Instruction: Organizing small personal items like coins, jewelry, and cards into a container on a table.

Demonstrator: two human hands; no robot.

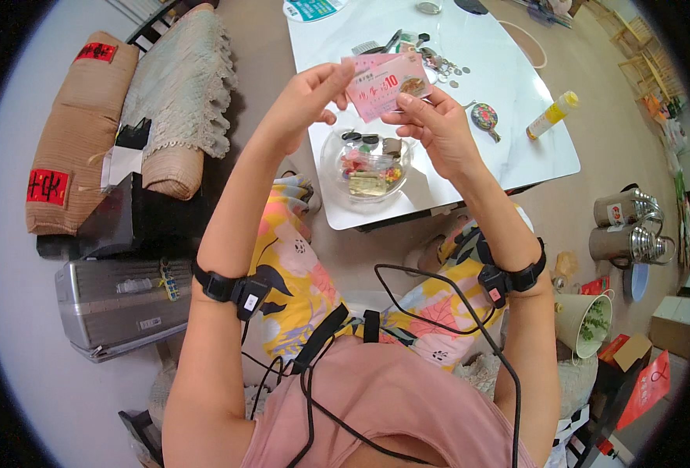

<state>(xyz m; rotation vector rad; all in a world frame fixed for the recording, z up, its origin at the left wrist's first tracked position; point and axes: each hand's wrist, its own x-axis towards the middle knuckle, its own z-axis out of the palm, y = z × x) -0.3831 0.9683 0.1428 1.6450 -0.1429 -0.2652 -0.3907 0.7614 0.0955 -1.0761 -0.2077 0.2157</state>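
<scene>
Above the white table, my right hand point(432, 126) pinches printed pink paper coupons point(380, 96), its thumb on the front of the lower right corner. At least two overlap, and they bear writing and a food picture. My left hand point(309, 96) is at their left edge, its thumb lying over the upper left corner. Below the hands stands a clear round plastic container point(334, 184) holding small colourful items, dark round pieces and a gold-coloured packet point(368, 184). Beyond the coupons are a comb point(366, 48), scattered coins point(445, 65) and other small items, partly hidden.
On the white table point(532, 161) are a yellow-capped tube point(552, 115), a floral round case point(485, 117) and a drinking glass point(429, 7). Metal vacuum flasks point(620, 243) and a planter point(584, 327) stand right. Left are rolled bedding point(87, 134) and a silver case point(122, 298). Black cables point(462, 298) cross my lap.
</scene>
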